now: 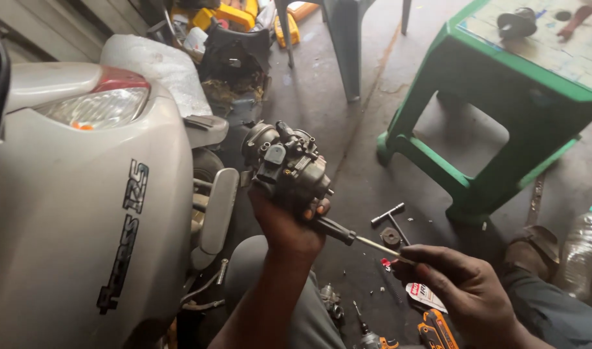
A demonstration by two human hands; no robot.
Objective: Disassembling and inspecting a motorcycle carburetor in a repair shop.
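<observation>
— What do we have at the far left?

— The grey rear body of a scooter (82, 213) with its tail light (98, 103) fills that side. Just right of it we see a grey footrest (217, 210) standing upright, and behind it a pile of clutter with yellow containers (234, 14) near the top edge.

— And our left hand?

— Our left hand (286, 223) is raised in the middle of the view, fingers wrapped tight around the underside of a dark, greasy carburettor (289, 165). So the carburettor sits in the air, held up above the concrete floor (354, 148), close beside the scooter's rear. The same hand also seems to grip the black handle of a screwdriver (347, 236) against the carburettor's base.

— Where does the screwdriver go?

— Its thin shaft runs down and to the right, into our right hand (467, 291). There the fingers are pinched narrow around the tip end of the shaft.

— What lies on the floor below?

— Between our hands, a T-shaped wrench (389, 214) and a small round part (391, 236) lie on the floor. Nearer the bottom edge we see an orange and black tool (438, 329) and a small white packet (425, 296).

— And further right?

— A green plastic stool (503, 90) stands well apart from our hands, a dark round part (517, 22) resting on its seat. At the far right edge a clear plastic bottle (583, 252) stands on the floor.
</observation>
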